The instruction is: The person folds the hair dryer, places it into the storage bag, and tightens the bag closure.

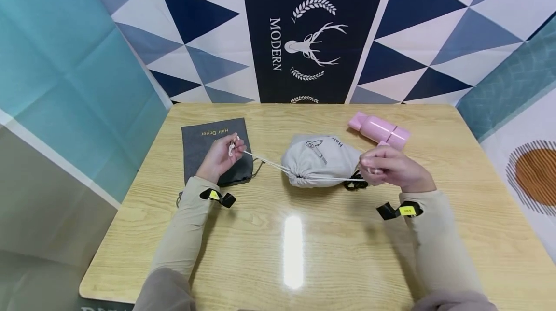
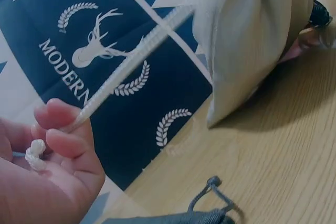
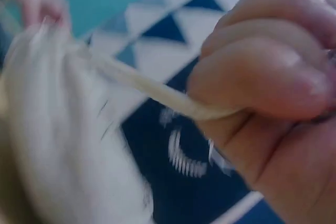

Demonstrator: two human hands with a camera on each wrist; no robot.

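- Dark pouch (image 1: pixel 195 151): one, flat grey cloth, gold "Hair Dryer" lettering, looped cord at its mouth, at the table's far left.
- Left hand (image 1: pixel 223 156): above the pouch, fingers pinching the braided white cord (image 1: pixel 267 161), its knotted end against the palm.
- Bag (image 1: pixel 323 159): one, plump pale cloth with a printed dryer, mid-table between the hands, its puckered mouth facing the person; cord runs taut from it both ways.
- Coil (image 1: pixel 356 183): one, thin and black, by the bag's right end.
- Right hand (image 1: pixel 393 168): fingers curled tightly round the cord.
- Pink cylinder (image 1: pixel 380 128): one, glossy, dark seam, flared end, lying behind the right hand.
- Table (image 1: pixel 243 248): shiny pale woodgrain, rounded corners; behind it, creased cloth (image 1: pixel 208 60) with blue-and-white triangles and a stag's head.
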